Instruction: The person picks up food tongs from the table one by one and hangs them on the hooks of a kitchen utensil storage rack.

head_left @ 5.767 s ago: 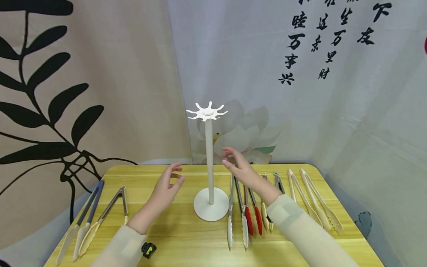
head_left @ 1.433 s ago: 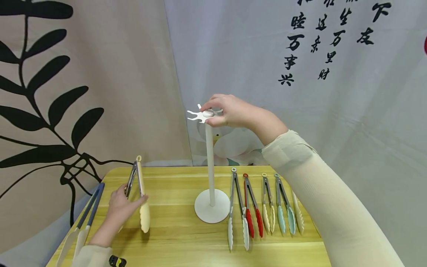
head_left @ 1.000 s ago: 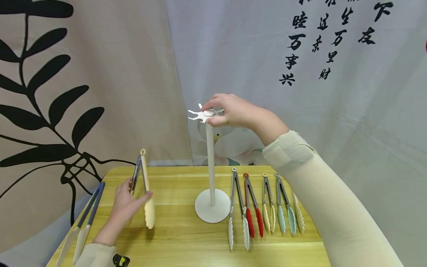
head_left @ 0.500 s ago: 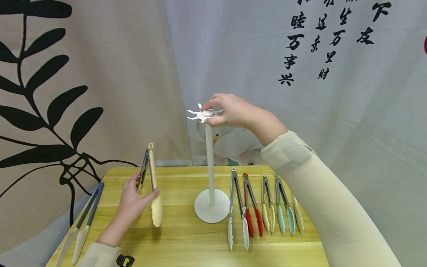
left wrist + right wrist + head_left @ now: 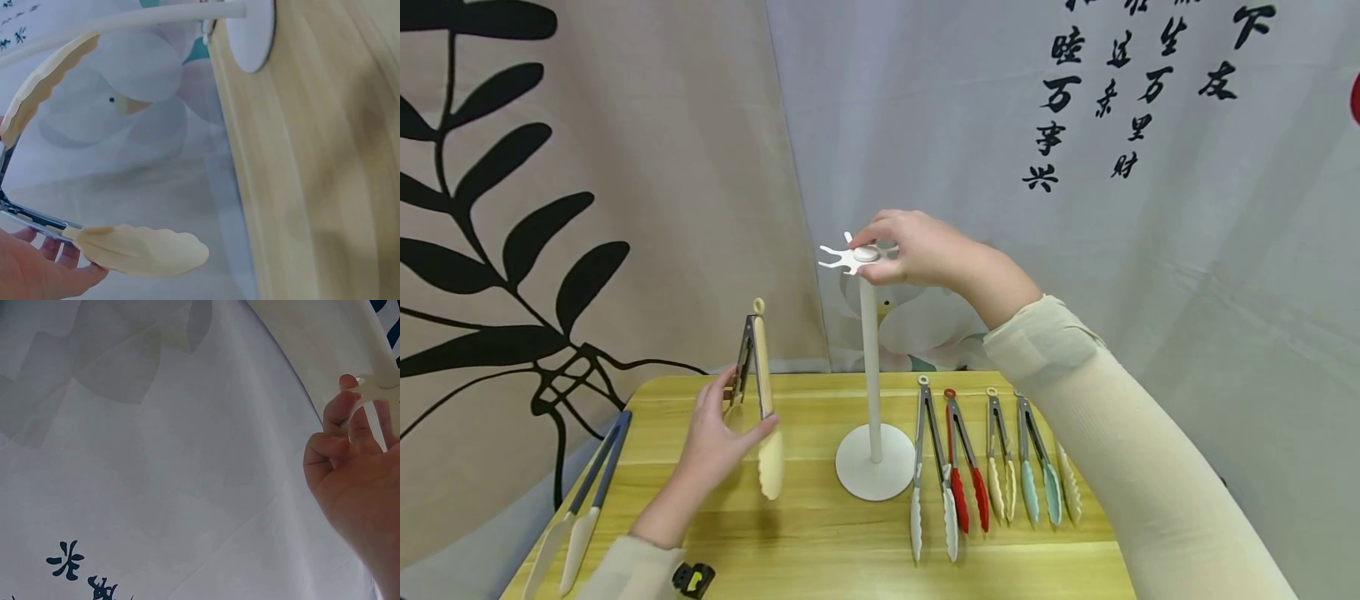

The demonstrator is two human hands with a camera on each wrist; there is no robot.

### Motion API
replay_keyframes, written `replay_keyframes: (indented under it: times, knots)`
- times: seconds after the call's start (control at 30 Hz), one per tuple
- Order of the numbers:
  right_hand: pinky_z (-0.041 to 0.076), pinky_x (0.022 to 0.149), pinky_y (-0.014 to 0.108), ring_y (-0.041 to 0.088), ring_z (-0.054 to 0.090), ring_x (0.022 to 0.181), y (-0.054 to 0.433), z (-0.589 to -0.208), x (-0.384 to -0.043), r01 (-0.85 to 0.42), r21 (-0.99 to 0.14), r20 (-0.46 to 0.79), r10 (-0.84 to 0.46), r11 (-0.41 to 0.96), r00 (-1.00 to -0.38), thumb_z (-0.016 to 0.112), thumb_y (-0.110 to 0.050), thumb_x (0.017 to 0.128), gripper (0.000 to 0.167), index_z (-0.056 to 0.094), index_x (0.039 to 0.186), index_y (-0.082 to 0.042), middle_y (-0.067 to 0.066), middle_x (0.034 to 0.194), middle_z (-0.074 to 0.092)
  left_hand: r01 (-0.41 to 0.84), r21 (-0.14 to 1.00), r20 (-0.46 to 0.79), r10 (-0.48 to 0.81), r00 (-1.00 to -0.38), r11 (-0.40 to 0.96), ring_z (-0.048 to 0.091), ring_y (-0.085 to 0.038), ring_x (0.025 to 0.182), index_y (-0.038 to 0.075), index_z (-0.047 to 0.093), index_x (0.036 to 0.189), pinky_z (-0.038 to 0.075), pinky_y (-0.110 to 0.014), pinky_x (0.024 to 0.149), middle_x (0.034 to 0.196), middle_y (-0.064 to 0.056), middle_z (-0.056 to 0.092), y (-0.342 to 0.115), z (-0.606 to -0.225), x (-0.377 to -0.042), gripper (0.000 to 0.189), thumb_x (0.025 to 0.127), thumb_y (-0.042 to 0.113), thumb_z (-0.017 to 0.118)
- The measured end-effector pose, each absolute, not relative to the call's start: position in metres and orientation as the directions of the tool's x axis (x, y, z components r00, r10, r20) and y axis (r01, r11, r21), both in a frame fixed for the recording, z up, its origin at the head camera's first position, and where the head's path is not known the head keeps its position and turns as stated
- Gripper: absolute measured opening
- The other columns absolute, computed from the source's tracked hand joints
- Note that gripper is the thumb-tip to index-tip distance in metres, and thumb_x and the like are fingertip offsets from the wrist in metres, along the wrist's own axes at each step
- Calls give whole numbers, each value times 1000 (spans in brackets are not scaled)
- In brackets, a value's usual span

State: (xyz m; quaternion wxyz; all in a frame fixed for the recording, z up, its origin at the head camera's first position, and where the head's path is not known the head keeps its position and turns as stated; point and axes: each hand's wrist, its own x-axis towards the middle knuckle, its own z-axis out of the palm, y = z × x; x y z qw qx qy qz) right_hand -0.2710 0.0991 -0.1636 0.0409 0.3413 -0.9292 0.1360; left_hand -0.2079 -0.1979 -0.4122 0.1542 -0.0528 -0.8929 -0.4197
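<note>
My left hand (image 5: 718,437) holds a pair of metal kitchen tongs with cream scalloped heads (image 5: 771,462), raised over the left half of the table. The hanging ring (image 5: 758,306) points up and the two arms are spread apart. In the left wrist view, my thumb and fingers are on one arm, just behind its cream head (image 5: 137,250). A white stand (image 5: 870,358) is upright at the middle, to the right of these tongs. Its top has a ring of curved hooks (image 5: 838,260), pinched on the right side between the thumb and fingers of my right hand (image 5: 921,248).
White-tipped tongs (image 5: 950,517), red-tipped tongs (image 5: 980,496), small cream-tipped tongs (image 5: 995,487) and teal-tipped tongs (image 5: 1048,492) lie right of the stand's round base (image 5: 875,483). Blue-handled tongs (image 5: 606,467) lie at the left table edge. A printed curtain (image 5: 700,208) hangs behind.
The cream-tipped tongs, earlier on the table, are in my left hand and have risen and moved right toward the stand. My right hand went to the stand's top and has stayed there.
</note>
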Motion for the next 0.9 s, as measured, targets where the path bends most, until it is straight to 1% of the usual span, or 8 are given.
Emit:
replay_keyframes:
  times: [0.23, 0.47, 0.53, 0.7, 0.9]
  knots:
    - [43, 89, 35, 19, 51, 105, 99, -163, -270, -642, -235, 175, -618, 730, -766, 61, -30, 86, 39, 62, 124, -19, -1, 126, 55, 279, 744, 362, -17, -932, 607, 39, -32, 123, 15, 21, 150, 35, -56, 101, 141, -14, 35, -185, -396, -208, 100, 72, 40, 80]
    - [43, 88, 36, 19, 50, 105, 99, -164, -270, -637, -237, 177, -612, 733, -771, 62, -30, 86, 39, 62, 124, -19, 0, 125, 55, 334, 754, 414, -15, -910, 565, 39, -27, 122, 18, 24, 150, 38, -55, 98, 140, -10, 35, -173, -382, -208, 99, 72, 40, 81]
    - [43, 88, 36, 19, 51, 104, 99, -164, -270, -636, -238, 180, -610, 734, -771, 62, -30, 86, 39, 62, 124, -19, 0, 125, 55, 352, 759, 428, -13, -904, 547, 40, -27, 122, 19, 23, 150, 39, -55, 96, 140, -10, 36, -170, -380, -209, 99, 72, 39, 81]
    - [44, 87, 36, 19, 51, 103, 98, -165, -269, -633, -227, 181, -607, 740, -774, 62, -32, 86, 40, 62, 124, -19, 0, 124, 55, 383, 775, 444, -2, -896, 502, 40, -25, 121, 20, 25, 149, 39, -55, 97, 139, -8, 37, -163, -376, -211, 97, 71, 33, 82]
    - [44, 87, 36, 18, 51, 104, 96, -165, -270, -621, -212, 179, -595, 755, -784, 62, -34, 86, 40, 62, 123, -19, -1, 125, 55, 410, 776, 466, 4, -885, 479, 40, -23, 121, 20, 28, 148, 39, -52, 96, 139, -7, 38, -159, -371, -211, 96, 70, 30, 83]
